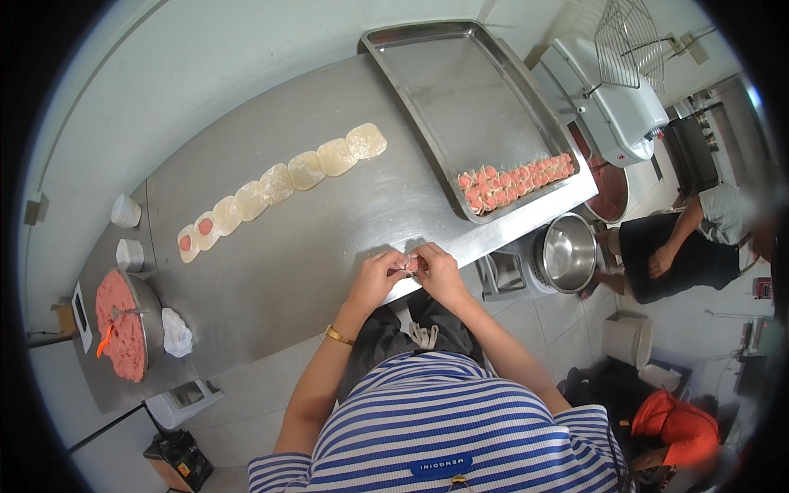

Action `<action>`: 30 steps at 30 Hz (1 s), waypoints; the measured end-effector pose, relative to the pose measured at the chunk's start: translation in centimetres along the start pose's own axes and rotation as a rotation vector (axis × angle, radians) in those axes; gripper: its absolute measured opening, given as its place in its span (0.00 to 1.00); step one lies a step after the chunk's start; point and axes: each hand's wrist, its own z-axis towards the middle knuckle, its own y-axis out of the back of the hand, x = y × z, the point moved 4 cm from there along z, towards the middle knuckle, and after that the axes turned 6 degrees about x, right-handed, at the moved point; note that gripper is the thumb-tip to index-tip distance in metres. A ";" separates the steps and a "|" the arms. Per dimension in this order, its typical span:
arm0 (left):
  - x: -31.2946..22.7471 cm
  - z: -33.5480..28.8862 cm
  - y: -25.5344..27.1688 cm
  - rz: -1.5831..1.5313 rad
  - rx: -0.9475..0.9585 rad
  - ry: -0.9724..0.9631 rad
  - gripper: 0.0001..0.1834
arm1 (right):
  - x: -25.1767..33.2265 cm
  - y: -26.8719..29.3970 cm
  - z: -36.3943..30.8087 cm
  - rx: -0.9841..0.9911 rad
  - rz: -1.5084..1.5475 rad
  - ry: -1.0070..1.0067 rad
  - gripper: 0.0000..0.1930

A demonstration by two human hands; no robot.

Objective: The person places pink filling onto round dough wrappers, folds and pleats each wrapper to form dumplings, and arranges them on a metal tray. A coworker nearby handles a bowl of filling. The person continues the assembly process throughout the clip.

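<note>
1. Blue-and-white striped shirt (427, 394) of ribbed cloth, nearest the camera; just beyond it, at the near edge of a smooth grey metal desk (329, 238), is a small dumpling (412, 264) of pale dough around soft pink meat.
2. Left hand (376, 275) and right hand (438, 271): each grip is drawn into a pinch on the dumpling, one from either side, the fingers hiding part of it.
3. Farther up the desk, a slanting row of flat, rounded, floury wrappers (275, 182); the two at its left end each carry a pink meat ball (205, 225).
4. To the right, a shallow rectangular metal tray (436, 107), pink-topped dumplings (514, 185) packed at its near end.
5. Far left, a round metal bowl (153, 329) heaped with coarse pink filling (122, 316), beside crumpled white material (176, 333).
6. Right, past the desk, a shiny steel basin (569, 253) and a co-worker's dark apron (678, 253).
</note>
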 end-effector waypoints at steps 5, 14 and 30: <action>-0.1 -0.2 -0.5 0.092 -0.040 0.032 0.13 | -0.3 -0.2 -0.3 0.014 0.010 0.095 0.14; 0.8 -0.3 -0.4 0.012 -0.070 0.024 0.15 | -1.4 0.2 -0.2 0.067 0.082 -0.019 0.21; 0.9 0.1 -1.2 0.087 -0.077 0.012 0.15 | -1.9 -0.5 0.3 -0.013 0.127 0.104 0.18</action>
